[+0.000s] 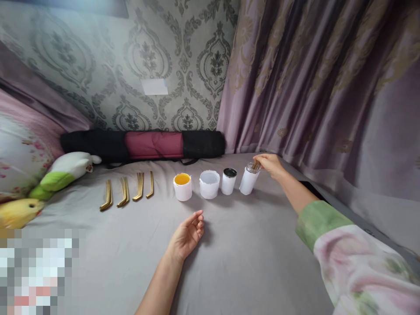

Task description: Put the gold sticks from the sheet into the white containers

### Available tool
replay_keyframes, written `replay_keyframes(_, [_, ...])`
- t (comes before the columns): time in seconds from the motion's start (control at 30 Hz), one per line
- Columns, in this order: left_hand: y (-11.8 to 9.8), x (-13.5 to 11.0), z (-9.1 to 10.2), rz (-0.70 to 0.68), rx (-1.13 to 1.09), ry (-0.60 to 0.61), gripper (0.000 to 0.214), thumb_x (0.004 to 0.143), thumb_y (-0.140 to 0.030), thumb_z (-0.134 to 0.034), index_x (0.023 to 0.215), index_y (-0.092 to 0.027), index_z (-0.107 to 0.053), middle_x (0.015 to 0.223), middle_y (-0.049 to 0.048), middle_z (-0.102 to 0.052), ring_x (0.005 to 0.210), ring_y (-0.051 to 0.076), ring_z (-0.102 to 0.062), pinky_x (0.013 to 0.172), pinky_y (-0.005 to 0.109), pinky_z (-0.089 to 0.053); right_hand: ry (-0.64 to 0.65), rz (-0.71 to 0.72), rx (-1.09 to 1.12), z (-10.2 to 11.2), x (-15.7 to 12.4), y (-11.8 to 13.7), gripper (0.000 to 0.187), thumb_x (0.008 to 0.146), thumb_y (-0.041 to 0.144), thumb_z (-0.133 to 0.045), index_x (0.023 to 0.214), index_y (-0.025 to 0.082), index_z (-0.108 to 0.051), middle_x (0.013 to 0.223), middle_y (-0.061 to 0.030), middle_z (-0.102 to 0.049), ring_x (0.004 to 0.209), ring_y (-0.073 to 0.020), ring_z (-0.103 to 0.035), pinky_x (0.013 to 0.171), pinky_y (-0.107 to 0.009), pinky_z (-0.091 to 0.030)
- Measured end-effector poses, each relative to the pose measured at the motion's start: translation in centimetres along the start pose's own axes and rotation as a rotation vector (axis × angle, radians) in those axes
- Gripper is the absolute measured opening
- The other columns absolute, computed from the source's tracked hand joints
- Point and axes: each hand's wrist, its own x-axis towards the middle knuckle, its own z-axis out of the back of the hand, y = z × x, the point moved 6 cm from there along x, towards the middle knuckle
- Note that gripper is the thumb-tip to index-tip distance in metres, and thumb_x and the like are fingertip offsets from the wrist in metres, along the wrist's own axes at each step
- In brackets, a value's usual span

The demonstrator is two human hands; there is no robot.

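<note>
My right hand (269, 164) pinches the tops of some gold-brown straws (255, 165) in the mouth of the rightmost white-wrapped jar (249, 180). This jar leans slightly to the right. How many straws it grips is hidden by the fingers. To its left stand a narrow white-wrapped container with a dark inside (229, 183), a wide white container (209, 187) and a white container with a yellow-orange inside (183, 190). My left hand (188, 235) rests in front of them, palm turned inward, fingers loosely curled and holding nothing.
Several small groups of gold bent straws (139, 187) lie in a row on the grey sheet (131, 262). Behind them is a long black and maroon bag (154, 145) against the wall. Plush toys (62, 173) sit at left; a curtain (295, 78) hangs at right, near a dark flat object (312, 190).
</note>
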Motion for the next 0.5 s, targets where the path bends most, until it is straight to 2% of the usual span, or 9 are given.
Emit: replay_keyframes(0.5, [-0.02,0.05,0.12,-0.007,-0.011,0.024,0.014,0.079,-0.012,-0.050,0.092,-0.009,-0.055,0.070,0.0024,-0.055,0.053,0.006,-0.051,0.044,0.016,-0.042,-0.019,-0.051,0.057,0.34,-0.18,0.29,0.016,0.065,0.022,-0.054,0.070,0.015,-0.067,0.069,-0.0044,-0.063,0.064,-0.0129,-0.055,0.050,-0.021,-0.039])
